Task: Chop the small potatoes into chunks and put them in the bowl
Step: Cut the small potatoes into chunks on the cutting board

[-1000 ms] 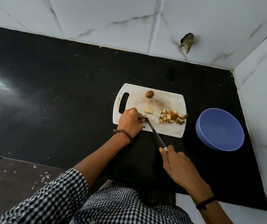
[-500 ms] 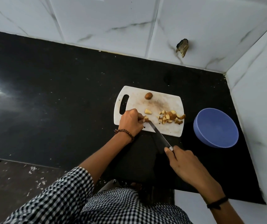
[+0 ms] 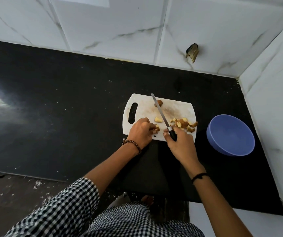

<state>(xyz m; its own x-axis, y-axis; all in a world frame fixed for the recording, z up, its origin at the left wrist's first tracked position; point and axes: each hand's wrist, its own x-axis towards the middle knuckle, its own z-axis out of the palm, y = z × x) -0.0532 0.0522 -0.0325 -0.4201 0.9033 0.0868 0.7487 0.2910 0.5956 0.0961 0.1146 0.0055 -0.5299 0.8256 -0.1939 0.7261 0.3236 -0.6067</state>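
Potato: one whole (chunks perhaps fifteen), one bowl.

Light soft & even, shadows faint. White wall tiles bright, w/ a brighter rectangular patch at top edge. Black counter soaks up light except a big hazy glare at far left. Floor bottom-left dim & murky. Centre sharp: cutting board, potato chunks, knife, left hand & right hand all crisp-edged. Wide-angle lens bends tile joints & counter edge; corners stretched, checked shirt slightly soft.
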